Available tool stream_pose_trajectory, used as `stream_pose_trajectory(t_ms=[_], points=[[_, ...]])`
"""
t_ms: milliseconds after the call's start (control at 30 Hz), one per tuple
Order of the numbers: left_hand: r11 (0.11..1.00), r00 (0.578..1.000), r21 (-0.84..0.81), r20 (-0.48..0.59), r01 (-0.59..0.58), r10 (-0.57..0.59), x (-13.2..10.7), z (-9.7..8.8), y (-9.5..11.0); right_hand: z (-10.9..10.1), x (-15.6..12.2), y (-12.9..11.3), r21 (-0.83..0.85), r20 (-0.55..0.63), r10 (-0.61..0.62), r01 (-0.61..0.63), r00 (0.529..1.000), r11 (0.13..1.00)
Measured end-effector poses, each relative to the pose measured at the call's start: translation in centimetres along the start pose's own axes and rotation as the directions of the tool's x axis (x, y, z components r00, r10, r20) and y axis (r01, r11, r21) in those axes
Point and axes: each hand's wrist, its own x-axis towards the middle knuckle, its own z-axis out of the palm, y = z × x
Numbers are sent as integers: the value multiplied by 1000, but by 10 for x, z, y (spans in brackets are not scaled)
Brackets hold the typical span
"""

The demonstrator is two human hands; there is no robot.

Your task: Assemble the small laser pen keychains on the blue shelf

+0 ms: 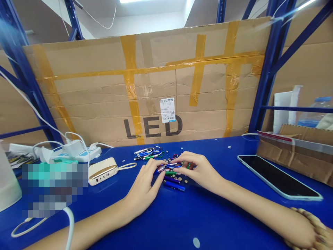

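Cardboard [85, 97] printed LED [153, 127], white barcode label [167, 109], hands [143, 187] [200, 170] on keychain flashlights [174, 185]

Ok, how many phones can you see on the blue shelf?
1: a phone in a pale blue case, lying flat on the blue shelf, right of the left hand and right hand, beside a cardboard piece. The blurred patch could hide another.

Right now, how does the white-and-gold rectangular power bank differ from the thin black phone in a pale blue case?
The power bank is short and thick, with a gold top and white cord loop; the phone is longer and thin, with a black screen, no cord. Both lie flat on the blue shelf.
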Motion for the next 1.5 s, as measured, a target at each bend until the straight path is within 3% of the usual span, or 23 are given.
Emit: stream_pose_trajectory(t_ms=[233, 667, 1000, 1300, 1500], points=[[998, 998, -8, 16, 69, -69, 1, 3, -5, 3, -2, -2, 148, 67, 151, -159, 986, 976], [991, 993, -70, -6, 115, -116, 1, -1, -1, 6, -1, -1, 207, 67, 264, -272, 962, 940], [991, 991, 14, 29, 131, -132, 1, -2, 1, 5, 0, -4, 209, 54, 252, -258, 966, 943], [986, 990, 116, 67, 117, -125, 2, 0, -1, 7, -2, 0, 98, 170, 202, -220, 965, 971], [988, 984, 28, 88, 154, -156, 3, -1, 2, 8, -2, -3, 210, 199, 218, -259, 955, 943]])
